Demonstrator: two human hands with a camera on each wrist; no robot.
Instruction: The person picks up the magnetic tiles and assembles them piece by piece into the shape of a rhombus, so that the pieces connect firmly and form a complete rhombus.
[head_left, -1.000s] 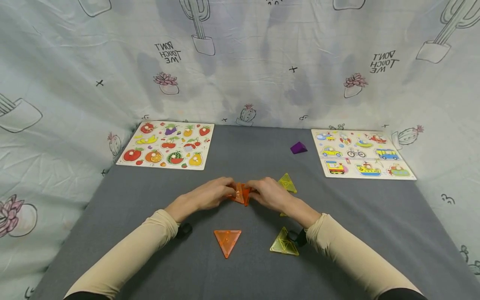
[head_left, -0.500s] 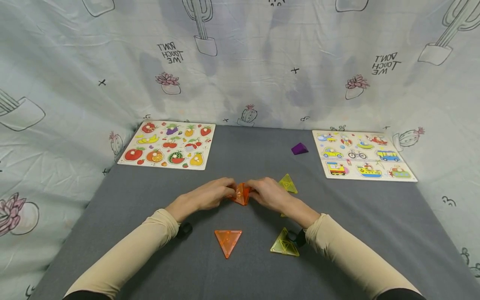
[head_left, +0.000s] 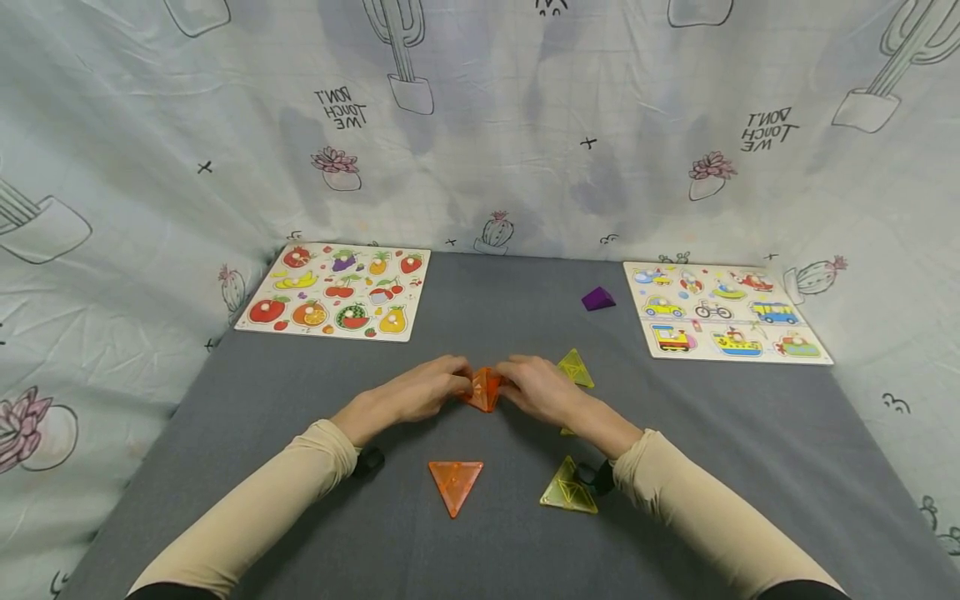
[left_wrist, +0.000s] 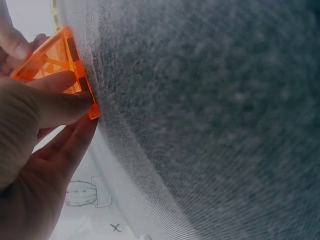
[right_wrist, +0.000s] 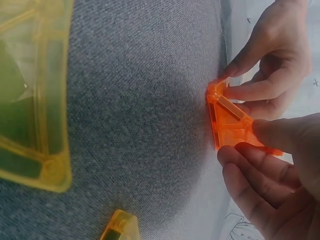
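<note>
Pinching orange tiles (head_left: 483,390), tilted together on the cloth (head_left: 397,550) — held close between curled thumb and fingers of left hand (head_left: 422,388) on one side, right hand (head_left: 542,389) on the other. Probably at the step of mating edges into a raised shape. Next, seems to call for aligned edges and gentle, even pressure — only afterwards free to fetch the flat tile (head_left: 455,486), nearer the body.

My head view looks forward and down over the grey cloth (head_left: 495,542). Close and tipped sideways, my wrist views share the orange triangular tiles (right_wrist: 231,134).
</note>
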